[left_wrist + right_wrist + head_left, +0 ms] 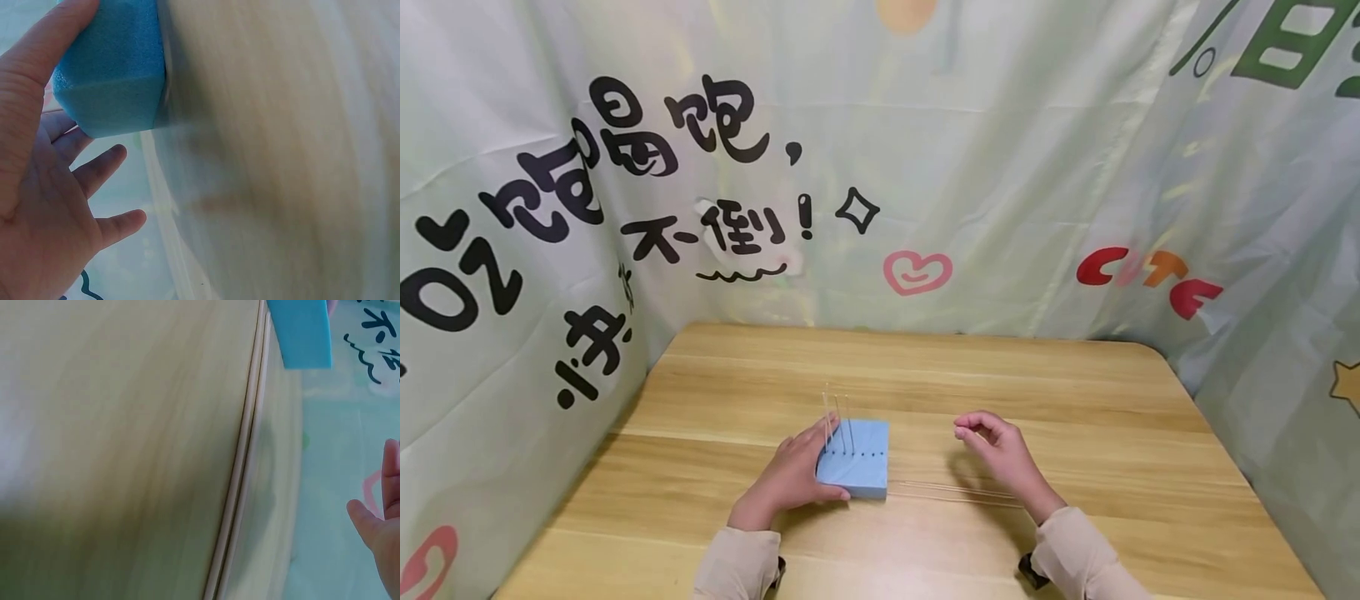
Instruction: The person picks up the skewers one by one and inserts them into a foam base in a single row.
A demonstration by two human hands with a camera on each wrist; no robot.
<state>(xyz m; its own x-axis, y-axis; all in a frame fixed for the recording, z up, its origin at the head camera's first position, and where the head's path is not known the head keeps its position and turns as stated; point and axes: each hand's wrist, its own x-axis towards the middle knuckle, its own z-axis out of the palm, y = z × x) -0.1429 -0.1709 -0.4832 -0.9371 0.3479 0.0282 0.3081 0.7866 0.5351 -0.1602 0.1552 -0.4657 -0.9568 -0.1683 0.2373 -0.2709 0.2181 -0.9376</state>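
Note:
A blue foam block stands on the table, a row of small holes across its top. Several thin sticks rise from the holes at its left end. My left hand grips the block from the left, thumb at the front and fingers round the back. In the left wrist view, the thumb presses the block's side while two fingers stretch free below it. My right hand hovers right of the block, fingers loosely bent, and nothing shows in it. In the right wrist view its thumb and finger stand apart.
More thin sticks lie on the wooden table, from beside the block to under my right forearm. A printed curtain hangs behind the table and along both sides.

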